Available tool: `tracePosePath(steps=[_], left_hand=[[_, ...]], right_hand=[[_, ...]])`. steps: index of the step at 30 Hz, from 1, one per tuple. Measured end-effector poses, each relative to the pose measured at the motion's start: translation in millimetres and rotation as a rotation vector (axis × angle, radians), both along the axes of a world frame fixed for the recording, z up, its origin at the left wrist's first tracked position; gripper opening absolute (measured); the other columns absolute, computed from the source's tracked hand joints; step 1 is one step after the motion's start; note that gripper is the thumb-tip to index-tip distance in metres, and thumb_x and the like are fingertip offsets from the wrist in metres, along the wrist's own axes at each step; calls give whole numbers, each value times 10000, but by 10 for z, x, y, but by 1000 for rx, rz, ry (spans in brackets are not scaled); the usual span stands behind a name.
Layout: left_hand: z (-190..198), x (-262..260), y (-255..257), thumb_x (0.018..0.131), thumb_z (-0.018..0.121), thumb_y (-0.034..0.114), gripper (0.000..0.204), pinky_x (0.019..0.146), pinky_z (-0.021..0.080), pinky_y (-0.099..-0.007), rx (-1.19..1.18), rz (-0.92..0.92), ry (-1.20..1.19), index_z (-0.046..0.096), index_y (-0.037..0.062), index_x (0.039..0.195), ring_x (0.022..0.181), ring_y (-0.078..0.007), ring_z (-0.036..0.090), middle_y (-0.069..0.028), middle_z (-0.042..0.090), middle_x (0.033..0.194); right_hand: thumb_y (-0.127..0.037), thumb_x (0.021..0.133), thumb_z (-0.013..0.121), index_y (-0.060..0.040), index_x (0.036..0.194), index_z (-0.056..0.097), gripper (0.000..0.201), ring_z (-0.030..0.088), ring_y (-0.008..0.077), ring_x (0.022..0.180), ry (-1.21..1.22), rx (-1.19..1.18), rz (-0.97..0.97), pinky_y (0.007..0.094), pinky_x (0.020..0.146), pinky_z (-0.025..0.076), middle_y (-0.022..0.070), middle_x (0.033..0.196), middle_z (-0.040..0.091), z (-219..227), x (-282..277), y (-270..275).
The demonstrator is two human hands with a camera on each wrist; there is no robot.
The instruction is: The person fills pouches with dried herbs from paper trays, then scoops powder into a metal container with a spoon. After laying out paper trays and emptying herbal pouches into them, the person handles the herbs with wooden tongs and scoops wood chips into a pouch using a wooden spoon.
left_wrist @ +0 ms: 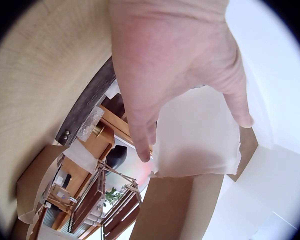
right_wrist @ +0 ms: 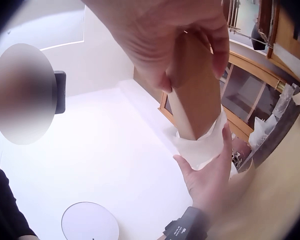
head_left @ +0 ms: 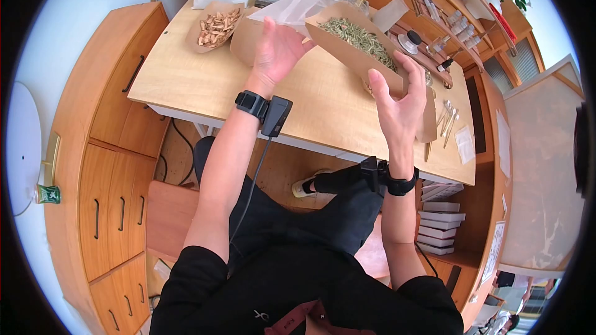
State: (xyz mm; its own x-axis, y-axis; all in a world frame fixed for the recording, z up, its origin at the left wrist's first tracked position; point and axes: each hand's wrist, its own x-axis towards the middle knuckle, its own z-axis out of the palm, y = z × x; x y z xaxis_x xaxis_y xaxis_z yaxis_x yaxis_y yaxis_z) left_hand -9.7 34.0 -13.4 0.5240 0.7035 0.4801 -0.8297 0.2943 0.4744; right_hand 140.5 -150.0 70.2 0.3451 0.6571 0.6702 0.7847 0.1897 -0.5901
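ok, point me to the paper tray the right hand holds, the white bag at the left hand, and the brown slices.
Paper tray (head_left: pixel 347 52): head view, on its outer side wall.
White bag (left_wrist: pixel 197 132): left wrist view, middle of its face.
Brown slices (head_left: pixel 217 28): head view, middle of the pile.

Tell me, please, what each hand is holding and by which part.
The right hand holds the brown tray by its right-hand end; the left hand holds the white bag by its opposite sides.
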Motion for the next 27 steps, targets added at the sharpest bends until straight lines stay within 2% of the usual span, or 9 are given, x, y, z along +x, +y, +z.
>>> tracePosePath(steps=[6,8,9,17,20,27], left_hand=[[12,5,-30,789,678,634,917,1057,401,-438,-33,37,-7,363,56,1427,1306,-259,446,-115,476,1412],[-29,3,17,813,674,601,872,1048,415,-426,-10,-80,-20,370,58,1424,1282,-251,473,-109,501,1391],[-37,8,17,813,674,601,872,1048,415,-426,-8,-81,-20,370,58,1424,1282,-251,473,-109,501,1391],[-92,30,24,819,722,500,769,1078,396,-520,-55,-179,45,419,92,1396,1262,-262,485,-96,519,1375],[-21,51,-64,835,689,522,774,1103,358,-525,-28,-148,97,418,73,1404,1295,-288,467,-128,490,1410],[9,68,-95,843,678,523,754,1119,326,-575,-12,-178,94,419,97,1409,1309,-296,450,-105,481,1422]], right_hand=[[-224,770,800,6,1189,574,529,563,286,1083,-136,-6,39,363,919,462,149,1155,559,64,87,8],[-223,759,805,7,1177,583,525,565,291,1088,-183,-1,51,355,928,459,153,1164,562,132,108,9],[-223,759,805,7,1177,583,525,565,291,1088,-183,1,50,355,928,459,153,1164,562,161,120,9],[-207,744,799,-1,1176,598,519,588,284,1078,-258,-48,94,360,931,468,157,1165,582,373,256,3],[-203,743,795,0,1181,598,522,589,283,1084,-263,-75,113,362,930,473,157,1176,581,420,297,23],[-204,737,792,-3,1181,604,522,591,287,1094,-306,-92,132,366,940,472,152,1187,585,581,338,31]])
